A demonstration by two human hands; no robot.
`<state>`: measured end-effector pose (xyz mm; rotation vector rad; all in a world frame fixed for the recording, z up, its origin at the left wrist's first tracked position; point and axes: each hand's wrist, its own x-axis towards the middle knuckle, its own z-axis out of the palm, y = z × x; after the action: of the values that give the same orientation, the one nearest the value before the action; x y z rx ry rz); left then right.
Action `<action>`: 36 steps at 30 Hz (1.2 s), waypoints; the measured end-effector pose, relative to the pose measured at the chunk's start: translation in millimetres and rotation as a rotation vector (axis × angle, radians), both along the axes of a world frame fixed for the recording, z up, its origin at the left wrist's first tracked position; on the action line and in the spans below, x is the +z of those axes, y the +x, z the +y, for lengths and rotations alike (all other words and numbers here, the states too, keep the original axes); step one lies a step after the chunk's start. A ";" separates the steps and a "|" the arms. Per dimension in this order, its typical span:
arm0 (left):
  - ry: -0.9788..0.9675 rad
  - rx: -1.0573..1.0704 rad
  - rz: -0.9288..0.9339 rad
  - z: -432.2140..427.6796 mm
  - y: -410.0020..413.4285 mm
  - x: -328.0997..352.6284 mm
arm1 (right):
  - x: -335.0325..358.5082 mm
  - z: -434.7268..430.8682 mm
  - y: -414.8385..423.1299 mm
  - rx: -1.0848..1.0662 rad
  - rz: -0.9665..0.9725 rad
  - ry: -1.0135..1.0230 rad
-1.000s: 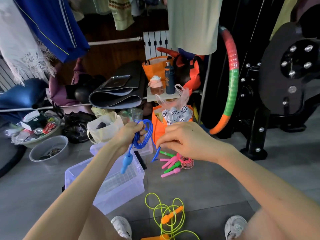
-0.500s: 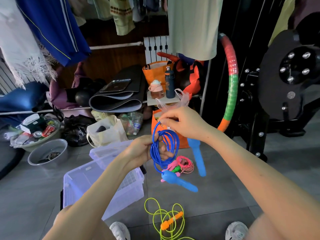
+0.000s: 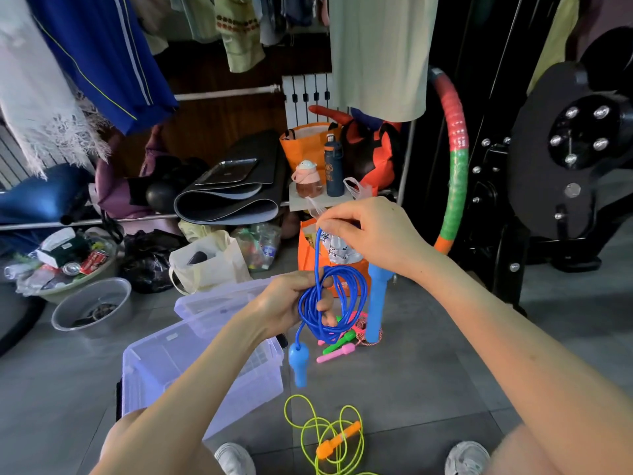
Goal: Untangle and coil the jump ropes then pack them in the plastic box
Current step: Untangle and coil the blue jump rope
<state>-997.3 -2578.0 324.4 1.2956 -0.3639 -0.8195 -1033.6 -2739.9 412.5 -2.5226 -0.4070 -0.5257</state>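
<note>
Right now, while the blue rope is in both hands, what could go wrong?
The loops of the blue rope rest only in the left hand; they may slip and unwind. The two handles dangle free, one below the right hand, and could swing into the loops and snag. The yellow rope lies loose between the shoes; a step might tangle it.
</note>
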 end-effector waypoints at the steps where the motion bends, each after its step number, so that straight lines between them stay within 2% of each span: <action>1: -0.003 0.013 -0.012 -1.2 0.4 -0.9 | 0.0 1.6 -1.8 0.008 0.002 -0.002; 5: -0.064 0.104 -0.027 -11.3 3.2 -3.1 | -1.3 5.7 -5.2 -0.021 -0.018 -0.087; 10: -0.189 -0.077 0.183 -4.7 4.8 1.9 | -16.4 -29.6 13.3 -0.094 -0.023 -0.124; 13: -0.242 -0.136 0.253 8.5 8.7 6.5 | -40.8 -56.0 21.8 -0.020 0.037 -0.314; 15: -0.176 -0.123 0.217 16.4 10.6 10.9 | -58.4 -74.3 24.3 -0.043 -0.005 -0.371; 17: -0.088 -0.090 0.186 21.7 10.0 15.2 | -70.1 -87.0 19.4 -0.131 0.012 -0.322; 21: -0.008 -0.066 0.146 24.2 6.6 20.5 | -83.6 -86.3 5.5 -0.320 0.198 -0.387; 22: -0.014 -0.056 0.158 24.9 6.8 20.5 | -84.4 -82.9 2.4 -0.316 0.246 -0.339; 23: -0.028 -0.046 0.181 25.4 7.1 19.9 | -84.9 -81.4 1.1 -0.292 0.295 -0.197; 26: -0.085 -0.075 0.266 25.9 6.5 12.6 | -80.8 -76.8 3.7 -0.213 0.278 0.472; 27: -0.116 -0.127 0.297 24.6 5.4 9.3 | -78.4 -72.6 6.7 -0.225 0.247 0.626; 29: -0.182 -0.247 0.354 20.8 2.7 4.3 | -70.5 -59.0 9.8 -0.246 0.218 0.817; 31: -0.205 -0.311 0.361 18.1 2.0 2.7 | -64.4 -48.6 14.7 -0.231 0.284 0.988; 34: -0.163 -0.293 0.284 20.2 4.4 6.5 | -65.1 -42.3 22.7 -0.171 0.492 1.208; 36: -0.061 -0.215 0.168 22.4 6.1 9.7 | -68.2 -39.5 25.0 -0.185 0.601 1.285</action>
<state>-991.2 -2555.7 334.1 1.1343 -0.3946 -1.0836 -1008.6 -2779.4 344.4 -1.3333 0.3305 -0.0013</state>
